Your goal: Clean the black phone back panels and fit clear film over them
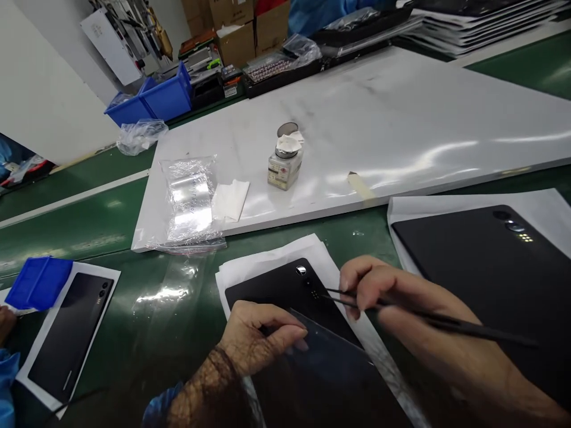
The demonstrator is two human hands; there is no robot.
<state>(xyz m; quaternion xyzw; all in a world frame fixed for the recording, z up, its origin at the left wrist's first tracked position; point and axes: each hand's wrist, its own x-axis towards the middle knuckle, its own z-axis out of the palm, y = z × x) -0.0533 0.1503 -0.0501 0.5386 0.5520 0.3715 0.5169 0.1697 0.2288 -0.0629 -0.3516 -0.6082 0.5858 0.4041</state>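
My left hand (261,336) is closed, thumb and forefinger pinching the edge of a see-through film (332,345). Under the film lies a black tablet back panel (267,291) on white paper (254,264), with a round camera ring and small gold dots near its top corner. Black tweezers (486,331) are gripped in my right hand (410,315). Their two tips point left, slightly apart, close to the gold dots; whether they touch the panel I cannot tell. The panel's lower part runs off the bottom of the view.
Another black panel (455,255) lies on paper at right. Across the table stand a small glass jar (284,169), a plastic bag (190,199) and folded tissue (232,199) on a white board (357,119). At left, a co-worker's hand (5,324) is near a blue tray (40,282) and a panel (71,339).
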